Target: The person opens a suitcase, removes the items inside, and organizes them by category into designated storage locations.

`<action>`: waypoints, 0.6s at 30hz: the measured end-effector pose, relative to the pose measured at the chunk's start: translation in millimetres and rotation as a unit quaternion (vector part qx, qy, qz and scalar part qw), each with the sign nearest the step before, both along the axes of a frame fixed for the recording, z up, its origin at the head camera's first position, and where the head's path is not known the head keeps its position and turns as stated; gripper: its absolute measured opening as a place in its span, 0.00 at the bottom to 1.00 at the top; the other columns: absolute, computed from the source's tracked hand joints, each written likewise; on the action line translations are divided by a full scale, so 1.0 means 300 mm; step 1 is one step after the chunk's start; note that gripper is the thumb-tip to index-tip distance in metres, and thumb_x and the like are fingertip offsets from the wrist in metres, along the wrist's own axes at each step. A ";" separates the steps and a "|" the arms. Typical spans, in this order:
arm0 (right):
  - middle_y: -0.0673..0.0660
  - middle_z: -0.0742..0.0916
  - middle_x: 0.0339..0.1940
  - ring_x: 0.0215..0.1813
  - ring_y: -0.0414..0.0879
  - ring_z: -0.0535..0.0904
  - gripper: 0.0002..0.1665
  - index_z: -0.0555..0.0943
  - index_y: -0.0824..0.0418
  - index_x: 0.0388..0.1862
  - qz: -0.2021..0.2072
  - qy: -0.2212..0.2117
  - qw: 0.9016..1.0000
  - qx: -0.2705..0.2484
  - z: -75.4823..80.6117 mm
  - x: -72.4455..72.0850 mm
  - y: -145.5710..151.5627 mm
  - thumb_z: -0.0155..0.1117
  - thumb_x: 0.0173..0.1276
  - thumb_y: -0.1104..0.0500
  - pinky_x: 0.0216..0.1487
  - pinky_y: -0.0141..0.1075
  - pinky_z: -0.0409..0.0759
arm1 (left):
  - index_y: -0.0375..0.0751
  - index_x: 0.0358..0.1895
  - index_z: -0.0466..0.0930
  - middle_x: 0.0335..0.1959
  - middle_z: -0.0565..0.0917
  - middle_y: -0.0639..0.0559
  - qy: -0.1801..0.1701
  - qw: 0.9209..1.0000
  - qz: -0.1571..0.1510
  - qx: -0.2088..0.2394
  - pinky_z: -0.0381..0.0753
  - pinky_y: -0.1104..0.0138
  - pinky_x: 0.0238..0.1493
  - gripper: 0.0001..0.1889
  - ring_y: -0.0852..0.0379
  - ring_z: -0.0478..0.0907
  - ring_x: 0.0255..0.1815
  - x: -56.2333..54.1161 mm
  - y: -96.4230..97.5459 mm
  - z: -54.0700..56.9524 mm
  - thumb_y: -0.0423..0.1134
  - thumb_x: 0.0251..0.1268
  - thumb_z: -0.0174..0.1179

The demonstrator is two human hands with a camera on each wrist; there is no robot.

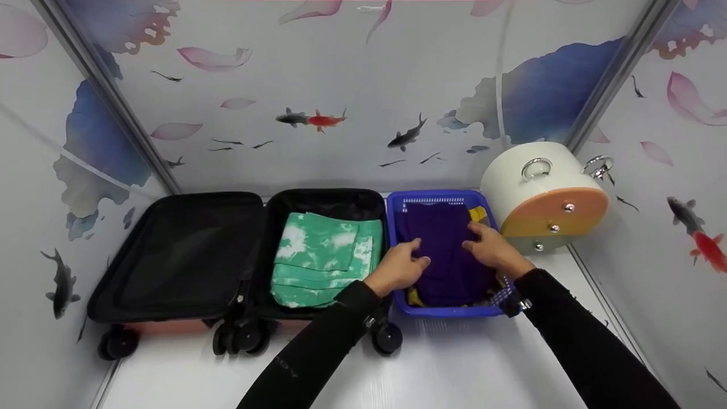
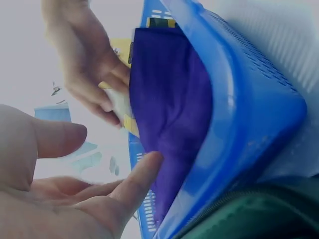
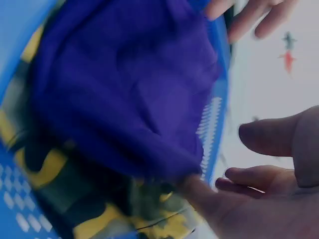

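A folded purple cloth [image 1: 446,255] lies in a blue plastic basket [image 1: 454,312], on top of a yellow, green and black camouflage-patterned cloth [image 3: 65,174]. My left hand [image 1: 399,267] is over the purple cloth's left side, thumb apart from the extended fingers. The right hand [image 1: 493,249] is at its right edge. In the right wrist view, that hand's index fingertip touches or nearly touches the purple cloth's edge, with the thumb held away. Neither hand pinches the cloth.
Left of the basket lies an open suitcase [image 1: 187,255] with black lining and wheels. Folded green-and-white tie-dye cloth [image 1: 324,255] fills its right half. A round cream cabinet [image 1: 534,176] with coloured drawers stands behind the basket at right. Patterned walls [image 1: 341,159] enclose the white surface.
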State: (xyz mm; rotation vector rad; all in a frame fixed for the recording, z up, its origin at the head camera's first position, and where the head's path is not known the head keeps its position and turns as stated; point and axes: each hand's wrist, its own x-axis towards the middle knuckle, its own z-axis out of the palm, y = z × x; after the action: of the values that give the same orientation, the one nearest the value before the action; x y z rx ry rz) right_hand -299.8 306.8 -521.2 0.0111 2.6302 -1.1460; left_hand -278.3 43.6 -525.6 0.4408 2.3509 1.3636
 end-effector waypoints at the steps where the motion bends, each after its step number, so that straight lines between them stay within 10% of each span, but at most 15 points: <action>1: 0.78 0.61 0.89 0.91 0.74 0.53 0.39 0.59 0.74 0.88 0.000 -0.004 1.000 0.012 -0.006 0.000 0.004 0.54 0.87 0.58 0.90 0.66 0.52 | 0.40 0.88 0.62 0.84 0.73 0.41 0.002 1.000 -0.006 0.003 0.85 0.58 0.64 0.32 0.48 0.84 0.72 0.002 -0.011 0.000 0.43 0.89 0.56; 10: 0.78 0.69 0.85 0.87 0.75 0.62 0.30 0.77 0.72 0.77 0.010 0.089 0.992 0.088 0.026 0.023 -0.138 0.56 0.85 0.56 0.88 0.65 0.60 | 0.43 0.83 0.72 0.78 0.79 0.39 0.051 0.999 0.011 0.014 0.82 0.49 0.72 0.26 0.41 0.80 0.76 -0.052 -0.234 0.006 0.45 0.90 0.52; 18: 0.65 0.82 0.79 0.76 0.62 0.82 0.28 0.78 0.60 0.80 0.013 0.086 0.995 -0.049 0.076 0.064 -0.401 0.55 0.86 0.55 0.73 0.59 0.80 | 0.43 0.88 0.62 0.86 0.68 0.35 0.034 0.987 0.126 -0.095 0.74 0.49 0.58 0.31 0.37 0.78 0.75 -0.157 -0.561 -0.020 0.50 0.92 0.50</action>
State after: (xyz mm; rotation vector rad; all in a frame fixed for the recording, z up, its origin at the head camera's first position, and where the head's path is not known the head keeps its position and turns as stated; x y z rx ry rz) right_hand -280.6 186.4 -498.2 -0.1459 2.7085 -1.3192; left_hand -325.4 -124.6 -531.7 0.1386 2.6348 1.2276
